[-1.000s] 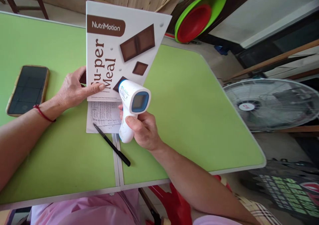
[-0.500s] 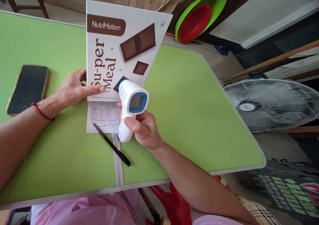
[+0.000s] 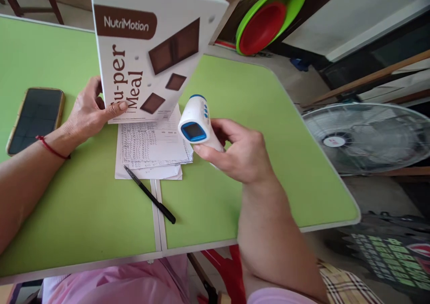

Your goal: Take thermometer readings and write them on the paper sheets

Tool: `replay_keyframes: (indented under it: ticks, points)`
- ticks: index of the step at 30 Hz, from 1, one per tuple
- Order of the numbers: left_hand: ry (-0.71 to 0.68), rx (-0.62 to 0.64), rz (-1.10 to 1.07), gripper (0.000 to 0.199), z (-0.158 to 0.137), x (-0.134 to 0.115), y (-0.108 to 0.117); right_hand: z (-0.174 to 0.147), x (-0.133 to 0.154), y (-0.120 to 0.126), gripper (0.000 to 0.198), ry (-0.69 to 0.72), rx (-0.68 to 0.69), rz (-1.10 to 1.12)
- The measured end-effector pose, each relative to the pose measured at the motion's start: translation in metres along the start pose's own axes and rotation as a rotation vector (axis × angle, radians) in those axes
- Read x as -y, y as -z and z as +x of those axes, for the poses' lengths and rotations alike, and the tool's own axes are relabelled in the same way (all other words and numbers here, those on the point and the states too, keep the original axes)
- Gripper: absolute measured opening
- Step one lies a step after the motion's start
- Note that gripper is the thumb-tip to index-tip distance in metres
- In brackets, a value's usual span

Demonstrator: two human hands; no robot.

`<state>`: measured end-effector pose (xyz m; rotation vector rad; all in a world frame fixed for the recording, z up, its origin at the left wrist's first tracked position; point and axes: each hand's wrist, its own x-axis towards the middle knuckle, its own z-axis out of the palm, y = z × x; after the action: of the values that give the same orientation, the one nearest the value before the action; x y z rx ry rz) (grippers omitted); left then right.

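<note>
A white NutriMotion box (image 3: 134, 77) with brown chocolate squares printed on it is gripped along its lower left side by my left hand (image 3: 90, 113), thumb on the front. My right hand (image 3: 240, 149) is closed around the handle of a white and blue infrared thermometer (image 3: 198, 120), whose small dark screen faces me. Below the box, sheets of handwritten paper (image 3: 151, 149) lie on the green table, their upper part hidden by it. A black pen (image 3: 149, 194) rests slantwise with its tip on the papers.
On the green table (image 3: 83, 205), a phone (image 3: 36, 120) lies at the left. Past the table's right edge are a fan (image 3: 363, 138) and, farther back, green and red basins (image 3: 265, 26). A metal-edged seam runs through the tabletop near the pen.
The box has risen and shifted left with my left hand, uncovering more of the papers. My right hand has moved right and turned the thermometer, which no longer overlaps the box.
</note>
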<state>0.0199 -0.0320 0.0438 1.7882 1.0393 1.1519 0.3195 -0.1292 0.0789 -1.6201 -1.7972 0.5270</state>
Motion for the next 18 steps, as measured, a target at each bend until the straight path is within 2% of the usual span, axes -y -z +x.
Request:
replay_keyframes:
  ticks: [3,6,9,14,16,18]
  points:
    - [-0.021,0.003,0.074,0.080,0.000,0.000,0.002,0.005,-0.010,-0.002,0.032,-0.077,0.037,-0.271]
    - [-0.027,0.026,0.113,0.080,0.000,0.001,0.004,0.010,-0.016,-0.010,0.025,-0.110,0.102,-0.418]
    - [0.006,0.058,0.118,0.078,0.002,0.003,0.006,0.014,-0.018,-0.015,0.022,-0.095,0.154,-0.456]
    - [0.026,0.093,0.107,0.063,0.006,0.000,0.010,0.018,-0.019,-0.014,0.023,-0.082,0.244,-0.492]
    - [0.025,0.088,0.131,0.062,0.009,-0.003,0.010,0.017,-0.019,-0.011,0.026,-0.047,0.225,-0.524]
    - [0.048,0.067,0.182,0.069,0.011,-0.003,0.010,0.014,-0.016,-0.010,0.037,0.045,0.124,-0.529]
